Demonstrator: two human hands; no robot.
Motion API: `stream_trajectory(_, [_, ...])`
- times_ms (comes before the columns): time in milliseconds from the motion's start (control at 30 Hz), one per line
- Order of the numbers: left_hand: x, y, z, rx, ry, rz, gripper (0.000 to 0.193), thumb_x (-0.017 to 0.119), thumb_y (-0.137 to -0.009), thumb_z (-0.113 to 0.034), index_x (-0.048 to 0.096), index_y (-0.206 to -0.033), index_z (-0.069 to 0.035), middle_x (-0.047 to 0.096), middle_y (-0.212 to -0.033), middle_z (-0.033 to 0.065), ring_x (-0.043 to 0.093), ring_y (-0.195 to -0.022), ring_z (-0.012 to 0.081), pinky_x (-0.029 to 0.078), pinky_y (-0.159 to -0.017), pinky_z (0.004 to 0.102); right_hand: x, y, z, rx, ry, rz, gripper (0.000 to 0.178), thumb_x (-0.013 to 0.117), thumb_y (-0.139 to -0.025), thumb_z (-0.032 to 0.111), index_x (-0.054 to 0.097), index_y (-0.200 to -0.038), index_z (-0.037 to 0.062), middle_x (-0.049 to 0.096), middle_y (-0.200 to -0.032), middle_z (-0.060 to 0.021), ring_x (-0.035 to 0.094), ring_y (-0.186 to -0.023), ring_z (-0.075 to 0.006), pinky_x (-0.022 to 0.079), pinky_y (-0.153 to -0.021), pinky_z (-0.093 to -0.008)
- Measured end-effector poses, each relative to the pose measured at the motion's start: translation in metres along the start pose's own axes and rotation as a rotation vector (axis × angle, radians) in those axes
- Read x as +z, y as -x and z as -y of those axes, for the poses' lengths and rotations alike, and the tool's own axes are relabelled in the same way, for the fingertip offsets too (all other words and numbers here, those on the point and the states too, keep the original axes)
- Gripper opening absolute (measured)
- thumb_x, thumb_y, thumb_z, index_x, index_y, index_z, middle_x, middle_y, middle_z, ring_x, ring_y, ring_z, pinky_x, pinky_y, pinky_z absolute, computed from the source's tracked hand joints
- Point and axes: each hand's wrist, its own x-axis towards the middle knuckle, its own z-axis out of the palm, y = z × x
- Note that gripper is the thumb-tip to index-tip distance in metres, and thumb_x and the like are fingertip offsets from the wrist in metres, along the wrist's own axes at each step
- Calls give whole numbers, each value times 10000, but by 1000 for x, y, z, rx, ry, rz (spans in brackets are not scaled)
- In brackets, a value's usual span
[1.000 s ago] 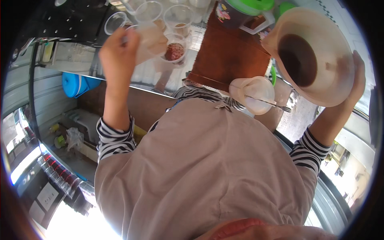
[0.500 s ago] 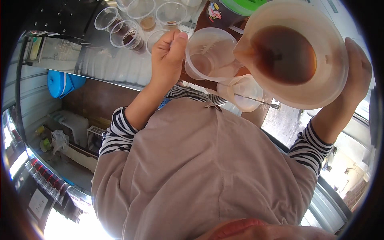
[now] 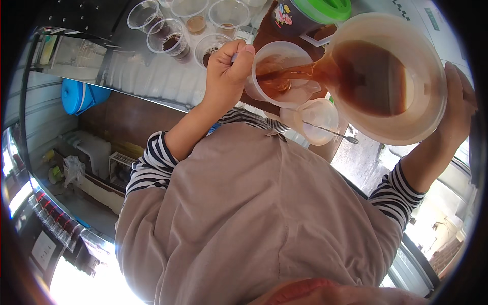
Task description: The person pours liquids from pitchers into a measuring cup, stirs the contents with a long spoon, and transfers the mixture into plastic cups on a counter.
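My left hand (image 3: 229, 65) is closed round the handle of a clear plastic measuring jug (image 3: 259, 94). Tilted over that jug is a larger, cloudy plastic pitcher (image 3: 427, 109), held by my right hand (image 3: 457, 104) at its far right side, where the handle is hidden. Brown liquid (image 3: 373, 76) fills part of the pitcher, and a stream of it runs from the spout into the measuring jug. Just left of my left hand stand several clear plastic cups (image 3: 169, 39), with a little dark or tan liquid in the ones that show their bottoms.
Behind the jugs stands a dark container with a green lid (image 3: 325, 7). A small translucent container (image 3: 320, 122) with a long thin metal spoon or fork (image 3: 333, 132) across it sits nearer my body. A blue bucket (image 3: 76, 96) is off to the left, below the metal counter (image 3: 132, 76).
The pitcher has tipped further, and its liquid now flows into the measuring jug, which was without that stream before. The cups and jugs appear shifted slightly right and down in the picture.
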Motion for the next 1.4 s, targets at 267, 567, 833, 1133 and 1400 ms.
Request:
stream_trajectory(267, [3, 1, -3, 22, 53, -3, 326, 525, -934, -168, 389, -644, -105, 360, -626, -95, 271, -596, 0, 232, -509, 186, 7, -2, -14, -842, 273, -125, 128, 550, -877, -16, 632, -953, -80, 642, -778, -115, 587, -613, -117, 459, -532, -218])
stream_trajectory(567, [4, 1, -1, 7, 84, 14, 315, 519, -935, -151, 386, -653, -106, 356, -632, -98, 257, -596, -1, 223, -507, 186, 1, 5, -20, -153, -86, -44, 189, 584, -843, -38, 604, -1027, -80, 646, -881, -144, 623, -665, -158, 506, -597, -230])
stream_trajectory(833, [5, 1, -2, -1, 102, 14, 313, 505, -942, -140, 380, -657, -103, 357, -633, -96, 255, -592, -2, 223, -503, 188, 11, 18, -14, -586, 231, -107, 220, 595, -832, -39, 594, -1049, -71, 641, -917, -144, 644, -696, -181, 540, -643, -243])
stream_trajectory(1133, [10, -2, -8, 27, 63, 3, 299, 498, -943, -133, 398, -664, -95, 387, -643, -94, 283, -591, -1, 250, -511, 184, 30, 22, -24, -619, 363, -270, 296, 685, -762, 70, 609, -1035, -13, 648, -883, -107, 641, -751, -187, 507, -643, -242])
stream_trajectory(1400, [-4, -43, -62, 155, -189, -116, 291, 523, -923, -146, 449, -649, -80, 429, -626, -84, 321, -585, 3, 275, -522, 186, 37, 32, -57, -257, -34, -300, 258, 560, -835, -4, 579, -1091, -35, 638, -918, -115, 636, -778, -181, 519, -674, -251])
